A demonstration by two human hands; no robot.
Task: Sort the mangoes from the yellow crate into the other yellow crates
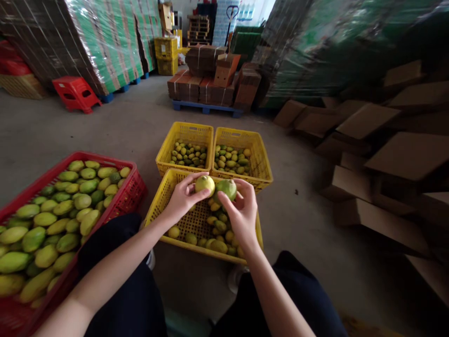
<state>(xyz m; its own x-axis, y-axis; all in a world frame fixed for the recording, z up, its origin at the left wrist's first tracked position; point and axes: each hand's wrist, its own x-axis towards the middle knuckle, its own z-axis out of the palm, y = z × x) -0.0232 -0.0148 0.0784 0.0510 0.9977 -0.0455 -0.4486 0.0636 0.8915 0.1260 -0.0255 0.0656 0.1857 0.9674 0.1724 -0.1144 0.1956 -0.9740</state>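
My left hand [185, 196] is closed around a yellow lemon [205, 185]. Beside it my right hand [242, 208] grips a greener lemon [227, 189], and the two fruits nearly meet. Both are held above the near yellow crate [206, 256], where loose lemons [219, 246] lie along the front and right side. Two more yellow crates stand just beyond: the far left crate [164, 152] and the far right crate [263, 161], each with a layer of smaller green and yellow fruit. The palms' inner sides are partly hidden.
To the left, a red crate [135, 187] is full of green-yellow lemons [63, 208]. Open cardboard boxes [372, 224] are heaped on the right. A red stool [76, 93], a blue pallet [206, 108] of flattened cartons and wrapped stacks stand farther back.
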